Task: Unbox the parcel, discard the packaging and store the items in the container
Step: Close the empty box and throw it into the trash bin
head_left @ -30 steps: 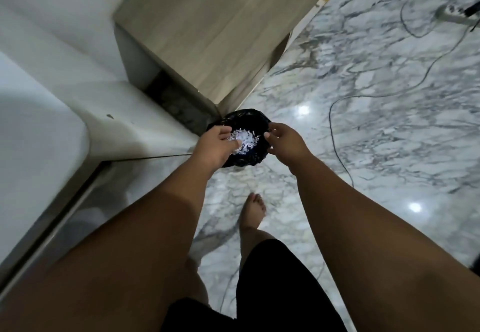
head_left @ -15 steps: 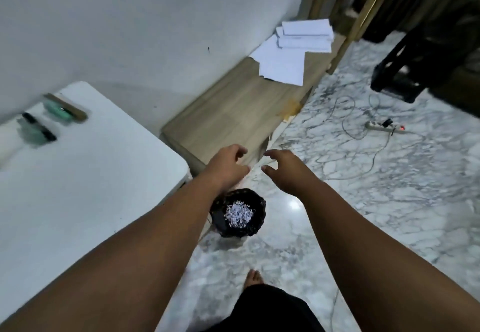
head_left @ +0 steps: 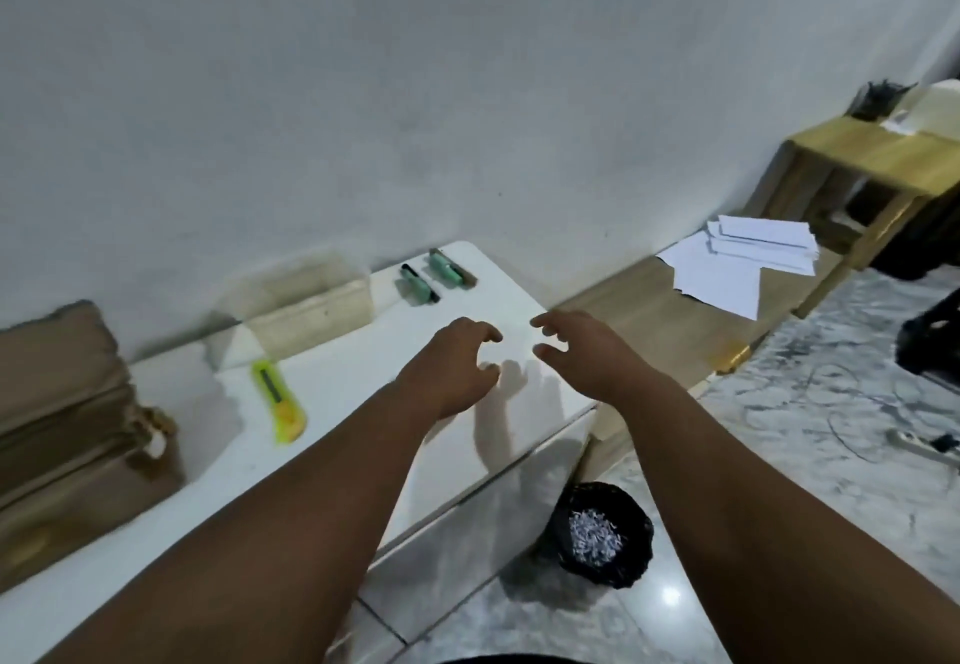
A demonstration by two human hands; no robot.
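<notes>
My left hand (head_left: 454, 364) and my right hand (head_left: 587, 354) hover empty, fingers apart, above the right end of the white table (head_left: 358, 393). Two green items (head_left: 434, 276) lie near the table's back edge, beside a clear rectangular container (head_left: 311, 307). A yellow box cutter (head_left: 278, 401) rests left of my hands. On the floor below the table's right corner stands a black-lined bin (head_left: 602, 533) with white shredded paper in it. Brown cardboard packaging (head_left: 72, 419) is stacked at the table's left end.
A low wooden bench (head_left: 660, 320) with white envelopes (head_left: 748, 255) runs along the wall to the right, with a yellow wooden stool (head_left: 878, 159) behind it. Cables and a power strip (head_left: 924, 442) lie on the marble floor. A dark object (head_left: 930, 346) sits at the right edge.
My hands have let go of the black bin and risen from it to above the table. The view has swung up from the floor to the tabletop.
</notes>
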